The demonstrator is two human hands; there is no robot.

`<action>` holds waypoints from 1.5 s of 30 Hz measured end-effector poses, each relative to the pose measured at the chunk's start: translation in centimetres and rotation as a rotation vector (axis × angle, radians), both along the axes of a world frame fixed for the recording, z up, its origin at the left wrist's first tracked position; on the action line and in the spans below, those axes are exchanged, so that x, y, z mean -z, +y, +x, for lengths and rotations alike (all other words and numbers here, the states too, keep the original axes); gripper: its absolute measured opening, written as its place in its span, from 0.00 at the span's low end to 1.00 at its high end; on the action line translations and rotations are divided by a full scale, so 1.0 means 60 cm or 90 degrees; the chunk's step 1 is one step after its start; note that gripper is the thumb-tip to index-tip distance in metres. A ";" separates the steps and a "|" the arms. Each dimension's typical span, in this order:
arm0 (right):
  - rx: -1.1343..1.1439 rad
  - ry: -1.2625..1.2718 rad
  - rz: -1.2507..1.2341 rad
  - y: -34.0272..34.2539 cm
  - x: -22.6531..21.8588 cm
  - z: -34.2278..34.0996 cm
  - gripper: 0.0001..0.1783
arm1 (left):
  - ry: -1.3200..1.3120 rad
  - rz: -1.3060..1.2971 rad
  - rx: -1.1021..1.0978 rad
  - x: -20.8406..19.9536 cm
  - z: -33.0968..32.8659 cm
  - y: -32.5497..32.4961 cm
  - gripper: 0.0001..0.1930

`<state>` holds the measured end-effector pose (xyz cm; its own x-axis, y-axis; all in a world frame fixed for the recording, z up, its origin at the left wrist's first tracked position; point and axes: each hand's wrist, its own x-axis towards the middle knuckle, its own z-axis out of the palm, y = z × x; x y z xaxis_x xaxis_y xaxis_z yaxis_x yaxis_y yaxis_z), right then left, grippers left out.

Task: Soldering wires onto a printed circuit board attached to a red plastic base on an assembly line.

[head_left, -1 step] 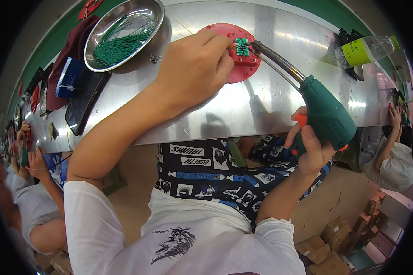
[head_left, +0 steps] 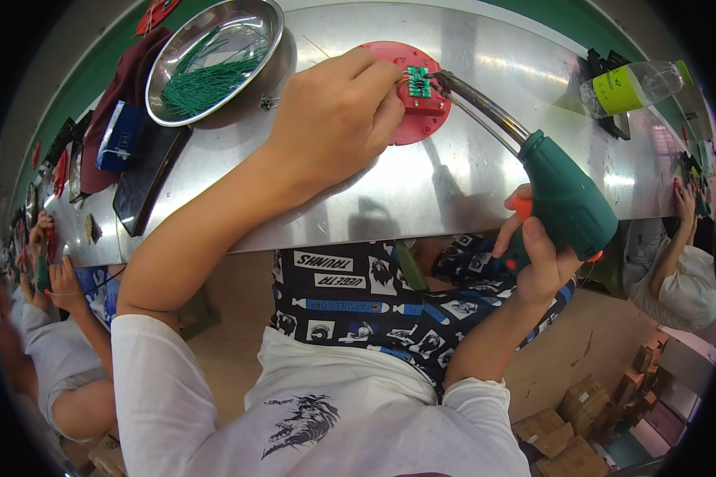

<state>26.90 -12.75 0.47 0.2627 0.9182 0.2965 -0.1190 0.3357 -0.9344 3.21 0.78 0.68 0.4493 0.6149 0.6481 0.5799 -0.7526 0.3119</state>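
Observation:
A round red plastic housing lies on the metal table, with a small green circuit board on it. My left hand reaches over the housing's left side, thumb and fingertips pinched on a thin wire at the board's left edge. In my right hand is a green soldering gun with orange parts, a finger by its trigger. Its dark metal tip meets the right side of the board, where the exact contact is too small to make out.
To the left stands a steel bowl holding several green wires. A blue box and a black phone-like slab lie beside it. A clear bottle lies at the far right. Co-workers sit on both sides.

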 end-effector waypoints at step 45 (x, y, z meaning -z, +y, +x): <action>0.122 -0.023 0.047 0.026 -0.002 0.019 0.21 | 0.039 0.081 -0.014 0.011 0.000 0.003 0.05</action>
